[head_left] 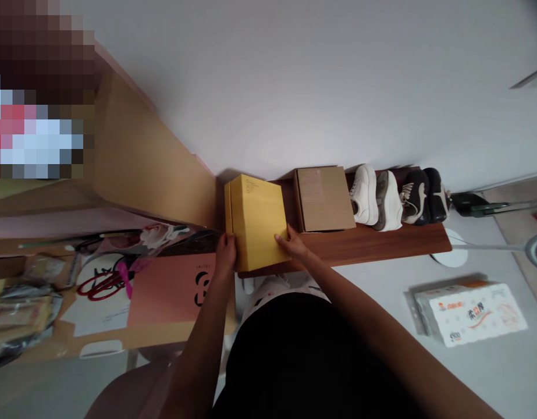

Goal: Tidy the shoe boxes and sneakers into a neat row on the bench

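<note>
A yellow cardboard box (263, 221) is at the left end of a dark wooden shelf (381, 238) against the wall. My left hand (226, 251) grips its left side near the front corner. On the opposite side my right hand (293, 243) holds the box, with the thumb on its top. The fingers beneath the edges are partly hidden. I cannot tell whether the box rests fully on the shelf or is slightly raised. Just right of it, a brown cardboard box (324, 198) lies on the same shelf.
White sneakers (365, 195) and black shoes (415, 196) stand along the shelf's right part. A wrapped tissue pack (477, 314) lies on the floor at right. At left, a table holds red-handled scissors (103, 285) and a pink box (170, 288), below a large tan panel (150, 151).
</note>
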The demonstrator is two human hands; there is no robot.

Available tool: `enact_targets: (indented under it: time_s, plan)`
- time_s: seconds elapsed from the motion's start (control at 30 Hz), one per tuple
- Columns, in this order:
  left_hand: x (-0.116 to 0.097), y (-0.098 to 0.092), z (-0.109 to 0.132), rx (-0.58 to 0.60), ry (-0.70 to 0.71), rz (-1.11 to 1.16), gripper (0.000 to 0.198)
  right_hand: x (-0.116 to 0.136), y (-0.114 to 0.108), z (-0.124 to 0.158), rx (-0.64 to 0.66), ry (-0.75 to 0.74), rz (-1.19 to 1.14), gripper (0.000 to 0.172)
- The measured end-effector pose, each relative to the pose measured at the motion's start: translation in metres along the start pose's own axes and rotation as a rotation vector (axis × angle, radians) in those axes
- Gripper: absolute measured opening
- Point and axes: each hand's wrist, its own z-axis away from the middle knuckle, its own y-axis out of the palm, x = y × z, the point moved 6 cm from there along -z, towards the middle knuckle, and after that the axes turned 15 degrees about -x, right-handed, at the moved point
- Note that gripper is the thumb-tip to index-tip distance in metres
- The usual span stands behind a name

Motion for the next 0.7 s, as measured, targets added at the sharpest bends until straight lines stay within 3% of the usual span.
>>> enact_targets:
  time_s: [0.1,0.2,0.33,0.43,0.53,0.7]
  plan:
    - [-0.012,-0.006,0.009,-0.053,0.009,-0.01,0.047,0.001,-0.001,-0.004,-0.062,-0.081,0.117,0.097]
    - [-0.023,-0.004,0.016,-0.06,0.06,-0.041,0.047,0.004,0.004,0.001,-0.032,-0.127,0.171,0.09]
    - [-0.034,0.003,0.025,-0.071,0.123,-0.118,0.047,0.016,0.012,0.02,0.028,-0.138,0.148,0.086]
    - [-0.044,0.005,0.032,-0.086,0.146,-0.173,0.048,0.027,0.016,0.031,0.052,-0.145,0.133,0.094]
    - [-0.054,0.006,0.038,-0.071,0.174,-0.209,0.047,0.033,0.018,0.035,0.071,-0.163,0.107,0.1]
    - [-0.067,0.011,0.043,-0.053,0.223,-0.273,0.046,0.034,0.015,0.035,0.052,-0.16,0.077,0.091]
